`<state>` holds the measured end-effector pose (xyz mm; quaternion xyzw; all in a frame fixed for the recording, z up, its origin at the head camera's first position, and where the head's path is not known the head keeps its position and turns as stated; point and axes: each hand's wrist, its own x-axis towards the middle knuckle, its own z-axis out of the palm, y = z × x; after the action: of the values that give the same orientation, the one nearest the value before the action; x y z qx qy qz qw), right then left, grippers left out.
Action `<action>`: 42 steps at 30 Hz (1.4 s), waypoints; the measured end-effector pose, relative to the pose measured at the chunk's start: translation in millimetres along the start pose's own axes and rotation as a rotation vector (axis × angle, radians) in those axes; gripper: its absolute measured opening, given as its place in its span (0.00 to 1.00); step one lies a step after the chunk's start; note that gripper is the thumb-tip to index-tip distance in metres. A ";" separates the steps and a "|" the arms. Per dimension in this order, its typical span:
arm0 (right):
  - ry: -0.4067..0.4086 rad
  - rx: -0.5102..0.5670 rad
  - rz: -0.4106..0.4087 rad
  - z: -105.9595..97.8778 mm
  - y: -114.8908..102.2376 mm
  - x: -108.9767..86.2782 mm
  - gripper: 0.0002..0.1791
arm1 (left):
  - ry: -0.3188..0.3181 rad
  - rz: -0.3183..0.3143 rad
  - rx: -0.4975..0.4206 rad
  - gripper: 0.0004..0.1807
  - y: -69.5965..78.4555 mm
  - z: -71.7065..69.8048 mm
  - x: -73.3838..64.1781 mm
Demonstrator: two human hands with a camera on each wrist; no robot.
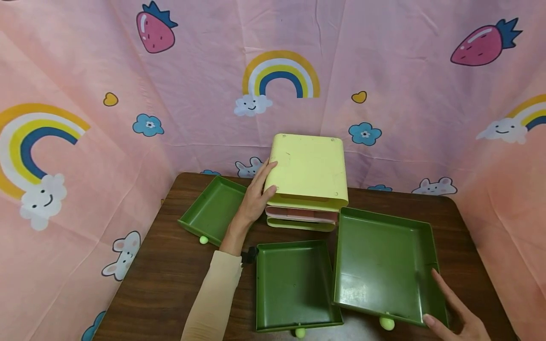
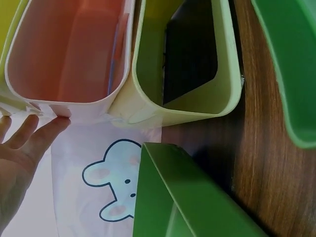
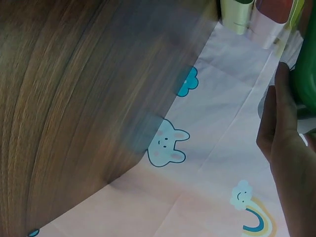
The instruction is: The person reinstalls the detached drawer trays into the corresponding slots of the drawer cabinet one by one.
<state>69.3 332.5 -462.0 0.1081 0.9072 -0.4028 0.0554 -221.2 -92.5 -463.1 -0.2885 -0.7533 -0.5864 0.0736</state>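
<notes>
A stacked drawer unit of yellow and pink open-fronted shells stands at the back middle of the table. My left hand rests against its left side, fingers extended along the top shell's edge. In the left wrist view, those fingertips touch the wall beside the pink shell. My right hand grips a large green drawer by its right edge, holding it raised and tilted right of the unit. From the right wrist view, only a strip of this green drawer shows beside the hand.
Another green drawer lies on the table in front of the unit, its round light-green knob facing me. A further green drawer sits at the left, partly behind my left arm. Printed pink cloth surrounds the wooden table.
</notes>
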 end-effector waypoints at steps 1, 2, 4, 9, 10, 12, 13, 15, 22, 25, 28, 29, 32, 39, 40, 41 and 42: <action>0.011 -0.008 -0.021 1.3 -1.8 -0.4 0.46 | 0.007 -0.003 0.014 0.45 -4.7 1.0 -0.1; 0.022 -0.005 -0.043 2.7 -3.7 -0.7 0.46 | 0.013 -0.005 0.024 0.45 -10.2 2.0 -0.2; 0.036 -0.007 -0.078 4.6 -6.9 -1.3 0.46 | 0.022 -0.016 0.050 0.45 -14.9 3.2 -0.8; 0.056 -0.015 -0.117 8.1 -11.3 -1.0 0.46 | 0.033 -0.010 0.058 0.43 -17.7 3.9 -1.0; 0.059 -0.014 -0.125 8.5 -12.2 -0.9 0.47 | 0.035 -0.010 0.058 0.43 -17.6 3.9 -0.9; 0.062 -0.010 -0.143 9.8 -13.8 -0.8 0.47 | 0.035 -0.010 0.063 0.42 -18.0 3.6 -0.7; 0.063 -0.003 -0.158 10.3 -15.0 -1.0 0.47 | 0.035 -0.017 0.067 0.42 -18.1 3.5 -0.9; 0.061 0.014 -0.182 11.7 -18.2 -1.6 0.47 | 0.037 -0.029 0.081 0.42 -18.7 3.3 -1.5; 0.061 0.067 -0.258 20.3 -34.7 -3.4 0.49 | 0.034 -0.054 0.073 0.42 -17.0 2.5 -3.4; 0.061 0.099 -0.272 25.8 -41.6 -3.9 0.49 | 0.034 -0.049 0.080 0.41 -17.1 3.5 -2.7; 0.060 0.138 -0.288 31.4 -47.1 -3.3 0.48 | 0.036 -0.042 0.080 0.41 -16.9 4.3 -1.6; 0.059 0.152 -0.296 33.0 -48.4 -2.8 0.48 | 0.036 -0.043 0.081 0.41 -16.7 4.3 -1.6; 0.057 0.177 -0.316 36.8 -51.6 -1.6 0.49 | 0.036 -0.047 0.086 0.42 -16.7 4.3 -2.0; 0.053 0.190 -0.362 40.7 -56.0 -0.5 0.50 | 0.034 -0.020 0.051 0.42 -9.7 2.8 -1.2; 0.048 0.191 -0.360 41.5 -57.1 -0.4 0.50 | 0.033 -0.016 0.040 0.42 -4.1 2.1 -0.9; 0.047 0.187 -0.361 42.3 -58.1 -0.2 0.50 | 0.030 -0.014 0.030 0.42 1.3 1.5 -0.9; 0.045 0.181 -0.358 43.3 -59.1 -0.2 0.49 | 0.029 -0.012 0.021 0.43 7.1 0.9 -1.0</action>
<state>55.8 261.8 -448.5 -0.0417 0.8730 -0.4836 -0.0473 -216.5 -90.9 -457.9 -0.2745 -0.7600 -0.5831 0.0841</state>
